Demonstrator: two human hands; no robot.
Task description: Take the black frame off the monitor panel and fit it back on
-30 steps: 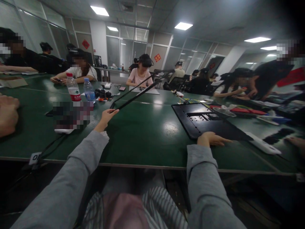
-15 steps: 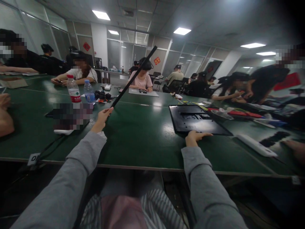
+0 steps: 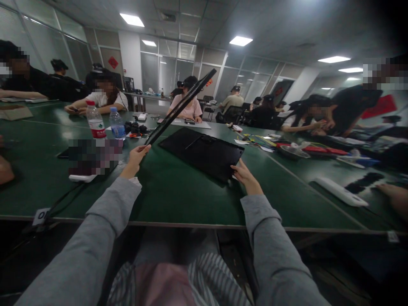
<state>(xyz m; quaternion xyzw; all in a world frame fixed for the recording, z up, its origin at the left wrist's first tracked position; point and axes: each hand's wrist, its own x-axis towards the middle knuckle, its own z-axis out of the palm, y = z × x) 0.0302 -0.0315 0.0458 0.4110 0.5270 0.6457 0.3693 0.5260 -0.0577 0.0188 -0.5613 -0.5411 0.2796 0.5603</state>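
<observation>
Two grips: thin panel (image 3: pixel 174 115) held by left fingers (image 3: pixel 140 150), wide panel (image 3: pixel 200 156) by right fingers (image 3: pixel 244 171). Wide panel's been swung left, so both are likely handled together.

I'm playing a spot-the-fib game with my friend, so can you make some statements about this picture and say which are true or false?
1. The left hand holds an edge-on black panel. True.
2. The right hand holds nothing. False: it grips the edge of a broad black panel.
3. In the picture, the red-capped bottle stands to the left of the blue-capped bottle. True.
4. The tabletop is bright yellow. False: it is green.
5. The person's left sleeve is grey. True.
6. The blue-capped bottle lies on its side. False: it stands upright.
</observation>
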